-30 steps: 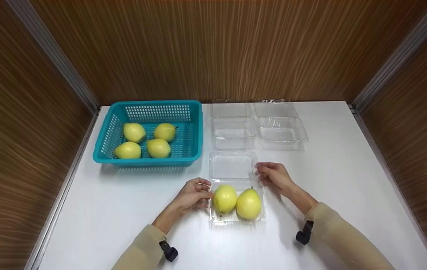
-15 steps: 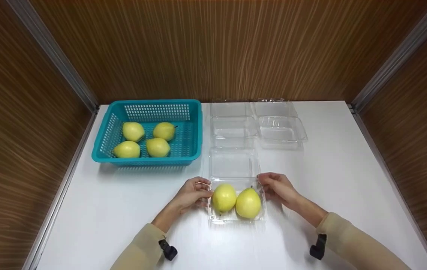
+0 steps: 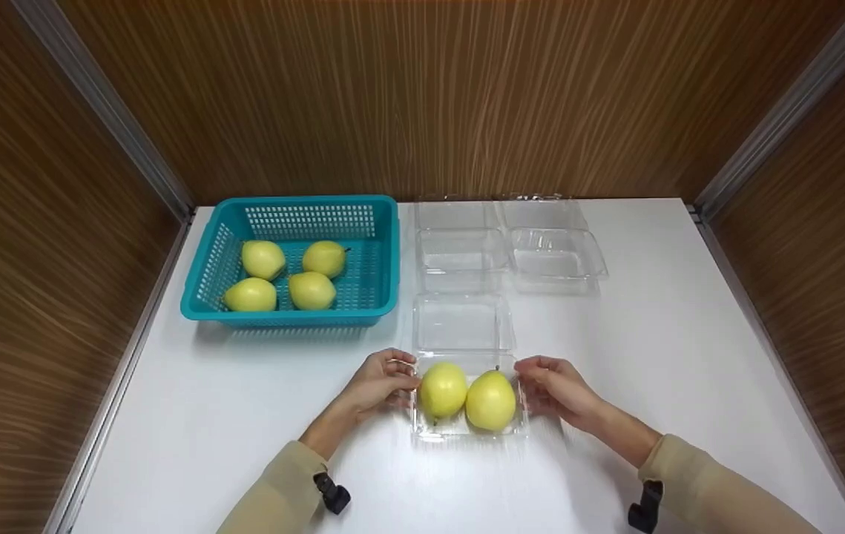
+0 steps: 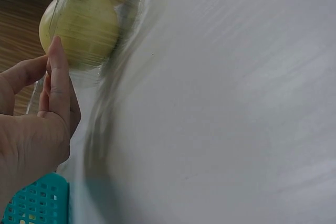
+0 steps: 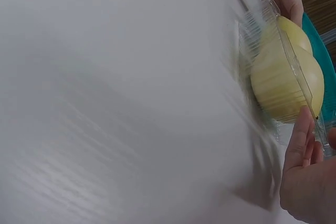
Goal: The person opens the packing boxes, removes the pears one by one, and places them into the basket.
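Note:
A clear plastic clamshell container (image 3: 428,432) lies on the white table with its lid (image 3: 464,323) folded back, away from me. Two yellow pears sit side by side in its base: the left pear (image 3: 443,391) and the right pear (image 3: 491,401). My left hand (image 3: 380,383) pinches the base's left rim between thumb and fingers; the left wrist view shows the fingertips (image 4: 56,48) beside a pear. On the opposite side, my right hand (image 3: 560,391) holds the right rim, with its fingers (image 5: 300,140) against the outside of the wall.
A teal basket (image 3: 292,317) with several pears stands at the back left. Two more open clear containers, a left one (image 3: 462,252) and a right one (image 3: 556,256), stand at the back. Wood-grain panels (image 3: 422,96) enclose the table's back and sides.
My right hand has moved from beside the lid toward me, down to the base's right rim. The left hand has stayed at the left rim. Pears and container have hardly moved.

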`<act>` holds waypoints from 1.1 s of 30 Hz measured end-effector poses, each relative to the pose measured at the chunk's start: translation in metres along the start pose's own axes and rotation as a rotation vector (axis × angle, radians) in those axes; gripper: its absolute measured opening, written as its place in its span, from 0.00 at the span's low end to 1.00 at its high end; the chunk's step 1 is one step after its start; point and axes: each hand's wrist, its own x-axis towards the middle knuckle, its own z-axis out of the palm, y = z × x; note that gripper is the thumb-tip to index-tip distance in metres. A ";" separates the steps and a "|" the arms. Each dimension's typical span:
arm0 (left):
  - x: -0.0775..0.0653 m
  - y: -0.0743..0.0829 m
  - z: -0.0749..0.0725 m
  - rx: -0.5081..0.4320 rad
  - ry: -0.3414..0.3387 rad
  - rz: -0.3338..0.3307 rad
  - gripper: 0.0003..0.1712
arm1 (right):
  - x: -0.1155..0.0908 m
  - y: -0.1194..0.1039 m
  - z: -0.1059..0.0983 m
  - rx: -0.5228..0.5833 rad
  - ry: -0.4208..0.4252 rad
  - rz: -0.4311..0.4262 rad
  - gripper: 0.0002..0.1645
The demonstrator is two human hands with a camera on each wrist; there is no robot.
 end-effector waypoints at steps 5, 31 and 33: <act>0.000 0.000 0.000 0.003 0.003 -0.001 0.22 | -0.003 0.004 0.000 0.024 -0.027 0.025 0.09; -0.021 0.023 0.000 0.422 0.149 0.191 0.28 | -0.004 0.007 0.001 0.059 -0.098 0.006 0.09; -0.024 0.026 0.000 0.472 0.120 0.226 0.28 | -0.005 0.007 0.001 0.056 -0.092 0.005 0.09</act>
